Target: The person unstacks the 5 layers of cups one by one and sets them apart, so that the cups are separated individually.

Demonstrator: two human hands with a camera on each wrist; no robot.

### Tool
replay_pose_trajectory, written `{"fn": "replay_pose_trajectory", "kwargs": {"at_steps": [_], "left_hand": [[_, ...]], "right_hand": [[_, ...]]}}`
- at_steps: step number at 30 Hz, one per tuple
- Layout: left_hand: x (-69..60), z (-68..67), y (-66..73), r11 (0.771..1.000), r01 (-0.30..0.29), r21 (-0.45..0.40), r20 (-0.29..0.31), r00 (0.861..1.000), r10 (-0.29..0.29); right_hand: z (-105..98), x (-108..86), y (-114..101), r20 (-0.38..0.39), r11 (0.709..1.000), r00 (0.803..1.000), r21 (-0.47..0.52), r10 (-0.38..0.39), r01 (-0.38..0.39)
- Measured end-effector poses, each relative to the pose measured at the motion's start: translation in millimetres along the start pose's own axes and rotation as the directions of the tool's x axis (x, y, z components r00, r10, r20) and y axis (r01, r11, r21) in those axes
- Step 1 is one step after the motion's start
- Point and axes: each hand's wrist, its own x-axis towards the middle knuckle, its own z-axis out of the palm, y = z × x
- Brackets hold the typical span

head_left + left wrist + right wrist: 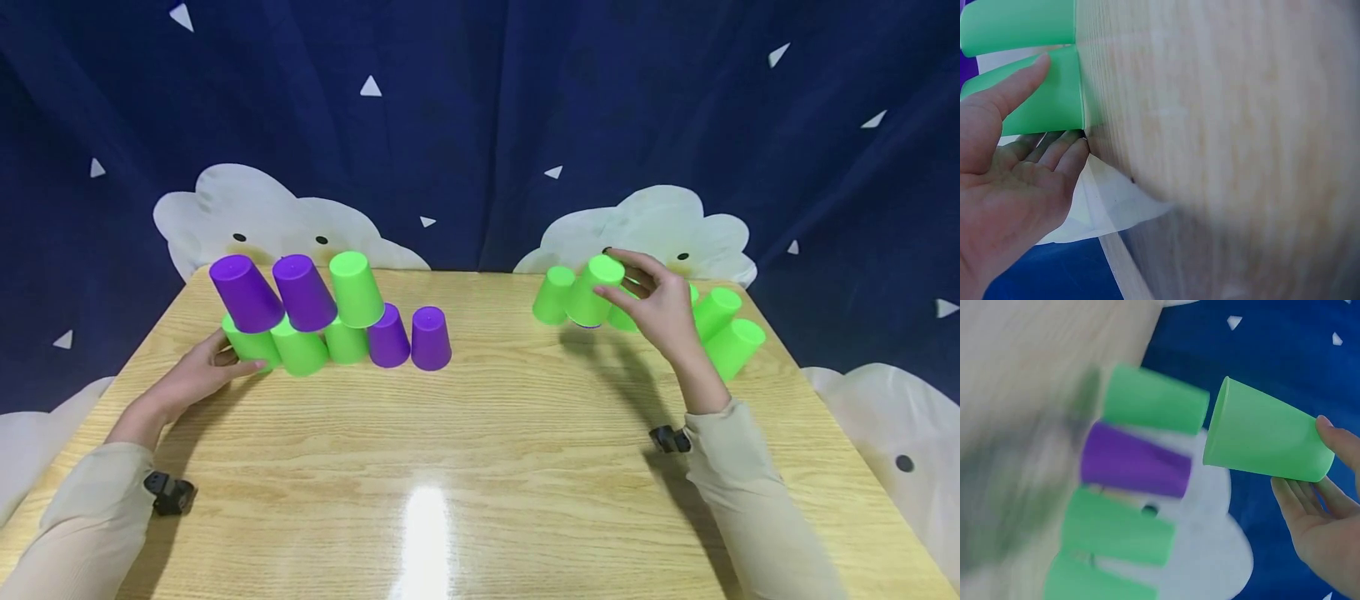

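My left hand (198,377) is at the leftmost green cup (258,348) of a bottom row. In the left wrist view its thumb lies across that green cup (1047,103), with the other fingers round the far side. On this row stand two purple cups (245,293) and a green cup (356,290), all upside down. My right hand (660,308) holds another green cup (596,292) in the air between thumb and fingers, mouth down. Below it, in the right wrist view, a purple cup (1135,461) stands among green cups (1119,525), apart from the held one.
Two purple cups (431,340) end the left bottom row. More green cups (735,346) stand at the right, partly hidden by the right hand and forearm. Behind the wooden table (480,433) hangs a dark blue curtain (465,133) with white shapes.
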Motion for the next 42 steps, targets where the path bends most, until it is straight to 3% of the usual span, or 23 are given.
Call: {"fn": "replay_pose_trajectory", "kwargs": {"at_steps": [9,17,25,35,42], "left_hand": [[-1.6,0.7,-1.4,1.000,0.007,0.002,-0.006,1.000,-0.007],[-1.5,0.3,0.4,1.000,-0.002,-0.004,-0.009,1.000,0.002],[0.2,0.9,-0.3,1.000,0.000,0.001,-0.007,1.000,0.000],[-1.1,2.2,-1.3,1.000,0.000,-0.001,-0.015,1.000,0.000],[1.5,1.2,-2.9,1.000,-0.009,-0.016,-0.014,1.000,0.009]], "right_hand": [[-38.8,-23.3,31.0,-0.084,0.984,0.995,-0.166,0.052,-0.065],[-62.5,-40.3,54.2,-0.149,0.915,0.989,-0.395,0.025,-0.083],[-73.5,-51.1,67.0,-0.169,0.901,0.983,-0.413,0.068,-0.133],[-79.1,-53.6,70.6,-0.151,0.854,0.987,-0.507,0.050,-0.121],[-82.8,-54.8,71.3,-0.145,0.862,0.987,-0.488,0.075,-0.137]]}}
